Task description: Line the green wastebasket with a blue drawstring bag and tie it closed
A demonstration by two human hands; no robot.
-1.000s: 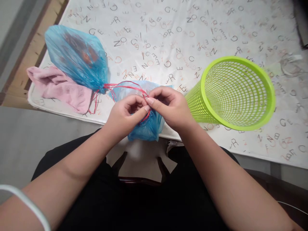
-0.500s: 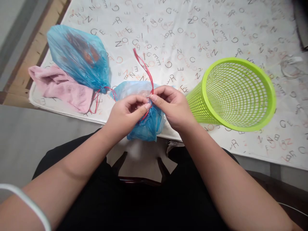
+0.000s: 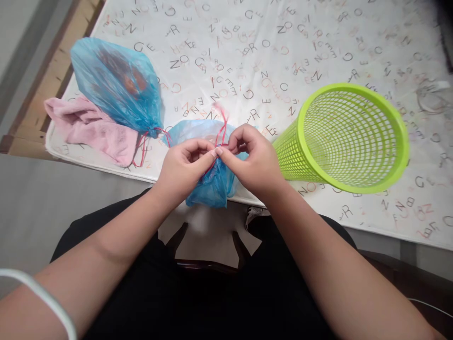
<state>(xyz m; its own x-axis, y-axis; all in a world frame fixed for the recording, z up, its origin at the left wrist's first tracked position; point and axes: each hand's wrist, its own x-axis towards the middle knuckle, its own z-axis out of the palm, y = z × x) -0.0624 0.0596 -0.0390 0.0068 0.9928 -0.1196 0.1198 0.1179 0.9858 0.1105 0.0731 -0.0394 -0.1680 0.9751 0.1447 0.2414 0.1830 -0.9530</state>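
Observation:
A blue plastic bag (image 3: 207,191) lies at the table's near edge, its gathered neck between my two hands and its lower part hanging over the edge. Red drawstring (image 3: 222,126) stands up from the neck, with a blurred upper end. My left hand (image 3: 187,163) pinches the drawstring at the neck, thumb against fingers. Close against it, my right hand (image 3: 253,158) also pinches the drawstring, the thumbs almost touching. My fingers hide the exact crossing of the strands.
A second blue bag (image 3: 116,80), tied with red string and holding brownish contents, rests at the left, partly on a pink cloth (image 3: 92,127). A green mesh basket (image 3: 307,141) lies tilted to the right on the letter-printed tablecloth (image 3: 247,61).
The drawstring's free end has dropped lower and now blurs above the neck. My right hand has shifted slightly left, bringing its thumb tip to the left thumb.

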